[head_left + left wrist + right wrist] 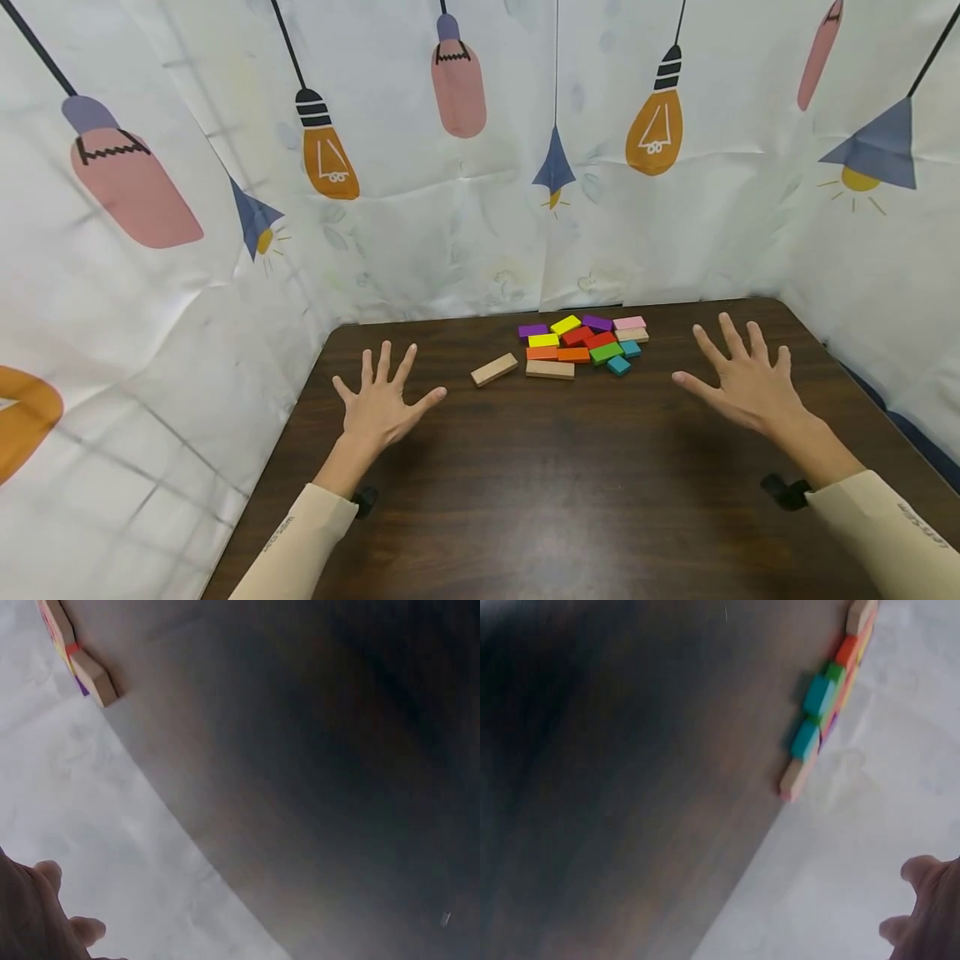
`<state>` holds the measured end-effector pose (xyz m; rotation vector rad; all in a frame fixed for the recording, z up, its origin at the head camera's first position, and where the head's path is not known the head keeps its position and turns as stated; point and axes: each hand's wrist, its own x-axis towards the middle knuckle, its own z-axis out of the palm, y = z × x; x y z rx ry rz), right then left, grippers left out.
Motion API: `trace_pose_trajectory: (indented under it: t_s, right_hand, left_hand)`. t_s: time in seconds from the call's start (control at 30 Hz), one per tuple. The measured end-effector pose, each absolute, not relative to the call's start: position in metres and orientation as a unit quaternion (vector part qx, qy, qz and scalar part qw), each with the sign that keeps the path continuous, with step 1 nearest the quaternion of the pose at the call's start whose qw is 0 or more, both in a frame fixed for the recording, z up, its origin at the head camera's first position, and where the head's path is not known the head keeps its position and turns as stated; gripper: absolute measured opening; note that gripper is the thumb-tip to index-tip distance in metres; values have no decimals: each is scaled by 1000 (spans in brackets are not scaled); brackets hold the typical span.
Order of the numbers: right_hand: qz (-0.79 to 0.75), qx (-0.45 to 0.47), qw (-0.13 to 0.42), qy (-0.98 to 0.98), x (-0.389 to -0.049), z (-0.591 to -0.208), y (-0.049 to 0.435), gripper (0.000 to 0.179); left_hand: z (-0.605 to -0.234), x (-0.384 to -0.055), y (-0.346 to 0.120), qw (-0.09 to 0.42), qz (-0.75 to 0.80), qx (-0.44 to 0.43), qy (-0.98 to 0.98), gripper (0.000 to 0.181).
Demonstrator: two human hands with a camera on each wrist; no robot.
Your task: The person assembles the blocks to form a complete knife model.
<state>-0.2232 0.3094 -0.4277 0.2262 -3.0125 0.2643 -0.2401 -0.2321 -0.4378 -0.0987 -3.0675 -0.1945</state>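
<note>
Several coloured blocks (577, 336) lie loosely clustered between the two hands' fingers, none touched. One plain wooden block (494, 370) sits just outside the cluster, towards the left thumb. Left hand (380, 406): fingers spread, holding nothing. Right hand (752, 385): likewise spread, also bare. Handling looks unstarted; every block seems left to do. Bench (525, 483) beneath the fingers; printed cloth (465, 225) beyond the fingertips.

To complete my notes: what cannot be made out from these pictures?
Head view: lettering on the left sleeve, too small to read.
Left wrist view: most of the left grip, cut off by left and bottom edges.
Same view: upper wooden block, cut off by the top edge.
Right wrist view: most of the right grip, cut off by right and bottom edges.
</note>
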Motion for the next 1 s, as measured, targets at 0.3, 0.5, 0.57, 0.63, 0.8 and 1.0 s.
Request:
trace_pose_trajectory:
  t_s: [0.3,0.5,0.57,0.63,0.8,1.0]
  right_hand:
    - [110,93,28,-989,-217,-448,271,93]
    - [158,133,32,-978,-226,-456,247,89]
    - [184,151,31,-971,-231,-458,240,87]
    - [214,169,27,-962,-237,-460,234,85]
    - [288,202,8,-936,-252,-463,221,84]
    - [365,218,2,-905,-269,-464,206,78]
  left_hand:
    - [-455,-232,-207,10,-77,-43,-996,99]
    - [-462,-235,-189,1,-86,-50,-995,98]
    - [-463,-237,-184,5,-91,-53,-994,97]
    - [-464,-240,-178,14,-109,-59,-992,95]
    - [-461,-250,-166,49,-198,-78,-976,85]
    - [-458,-265,-163,87,-312,-99,-941,65]
